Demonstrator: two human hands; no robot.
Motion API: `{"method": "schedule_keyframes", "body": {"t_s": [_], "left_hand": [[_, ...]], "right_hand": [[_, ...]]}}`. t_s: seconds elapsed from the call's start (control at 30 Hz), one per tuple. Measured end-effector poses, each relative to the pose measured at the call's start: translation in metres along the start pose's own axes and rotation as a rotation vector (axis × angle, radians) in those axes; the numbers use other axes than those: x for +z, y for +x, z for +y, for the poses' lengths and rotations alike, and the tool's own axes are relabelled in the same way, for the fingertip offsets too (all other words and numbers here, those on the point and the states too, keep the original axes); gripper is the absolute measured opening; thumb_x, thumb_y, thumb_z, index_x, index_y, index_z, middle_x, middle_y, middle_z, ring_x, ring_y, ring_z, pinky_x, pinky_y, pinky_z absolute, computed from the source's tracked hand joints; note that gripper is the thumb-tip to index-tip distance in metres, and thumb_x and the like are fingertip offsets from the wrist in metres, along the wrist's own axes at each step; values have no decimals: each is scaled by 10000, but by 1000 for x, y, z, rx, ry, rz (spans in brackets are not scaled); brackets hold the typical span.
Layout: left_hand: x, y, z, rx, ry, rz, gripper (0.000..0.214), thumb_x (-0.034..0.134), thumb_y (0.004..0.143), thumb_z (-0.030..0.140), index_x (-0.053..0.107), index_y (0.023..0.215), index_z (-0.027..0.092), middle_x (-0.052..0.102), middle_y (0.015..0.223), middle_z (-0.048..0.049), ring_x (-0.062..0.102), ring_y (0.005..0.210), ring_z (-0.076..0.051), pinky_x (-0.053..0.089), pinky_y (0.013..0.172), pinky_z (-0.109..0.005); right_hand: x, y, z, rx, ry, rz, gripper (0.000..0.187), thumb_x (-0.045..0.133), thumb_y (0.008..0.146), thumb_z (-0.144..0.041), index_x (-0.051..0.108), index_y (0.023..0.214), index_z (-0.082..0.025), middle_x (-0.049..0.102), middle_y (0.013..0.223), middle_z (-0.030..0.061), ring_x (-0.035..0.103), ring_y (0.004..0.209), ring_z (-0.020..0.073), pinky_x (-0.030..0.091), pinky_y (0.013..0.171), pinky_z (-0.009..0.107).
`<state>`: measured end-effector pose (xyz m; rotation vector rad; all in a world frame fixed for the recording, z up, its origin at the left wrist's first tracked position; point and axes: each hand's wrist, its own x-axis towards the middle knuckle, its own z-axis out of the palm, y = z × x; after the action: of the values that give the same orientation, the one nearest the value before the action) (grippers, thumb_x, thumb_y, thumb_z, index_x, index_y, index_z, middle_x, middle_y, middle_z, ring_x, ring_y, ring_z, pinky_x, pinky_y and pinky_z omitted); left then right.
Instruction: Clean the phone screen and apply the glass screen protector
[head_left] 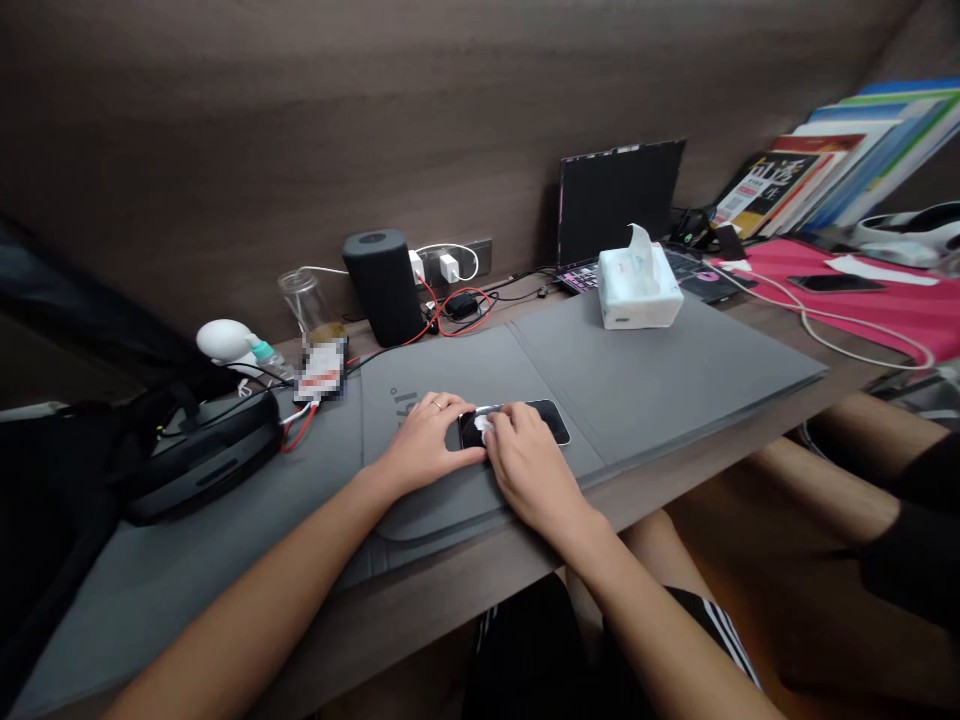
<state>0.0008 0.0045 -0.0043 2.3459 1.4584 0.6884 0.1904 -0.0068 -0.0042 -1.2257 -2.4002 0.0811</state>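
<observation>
A black phone lies flat, screen up, on the grey desk mat. My left hand rests on the mat at the phone's left end, fingers curled against its edge, a ring on one finger. My right hand lies over the middle of the screen and presses a small white wipe onto the glass with its fingertips. Only the phone's right end shows past my fingers.
A white tissue box stands on the mat behind the phone, before a dark laptop. Black speaker, chargers with red cables, a glass and a black headset sit left. Books, a pink mat, another person's legs right.
</observation>
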Motion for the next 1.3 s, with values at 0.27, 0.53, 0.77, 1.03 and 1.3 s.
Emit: {"method": "schedule_keyframes", "body": {"t_s": [0.27, 0.53, 0.77, 1.03, 1.3], "left_hand": [[-2, 0, 2, -15, -2, -21, 497, 734, 827, 484, 613, 1236, 228, 635, 1238, -66, 528, 1164, -279, 430, 1038, -460], [-1, 0, 2, 1, 4, -16, 470, 736, 826, 458, 613, 1222, 236, 639, 1216, -61, 527, 1140, -279, 435, 1016, -454], [-2, 0, 3, 5, 1, -18, 421, 722, 837, 449, 625, 1194, 249, 640, 1194, -60, 531, 1120, -282, 450, 991, -448], [-2, 0, 3, -21, -15, -19, 484, 725, 829, 476, 610, 1249, 264, 630, 1243, -62, 526, 1164, -287, 424, 1038, -480], [-1, 0, 2, -5, -4, -15, 474, 725, 829, 472, 613, 1233, 250, 638, 1221, -57, 532, 1140, -281, 435, 1019, -463]], "right_hand": [[-21, -12, 43, 15, 231, -6, 305, 416, 990, -151, 704, 1085, -186, 644, 1029, 132, 516, 965, 265, 448, 850, 415], [-23, 24, 26, 61, 150, -171, 210, 493, 954, -98, 690, 925, -162, 612, 920, 93, 485, 825, 210, 360, 757, 318], [-17, 40, 16, -6, 187, -225, 205, 529, 944, -110, 727, 940, -166, 601, 918, 85, 513, 828, 193, 364, 765, 301], [-47, 17, 79, 149, 124, -243, 165, 578, 921, -192, 743, 907, -202, 604, 889, 86, 565, 843, 228, 414, 743, 320], [-30, 35, 39, 15, 113, -253, 216, 542, 908, -88, 738, 890, -179, 619, 912, 98, 540, 824, 207, 385, 741, 301]]}}
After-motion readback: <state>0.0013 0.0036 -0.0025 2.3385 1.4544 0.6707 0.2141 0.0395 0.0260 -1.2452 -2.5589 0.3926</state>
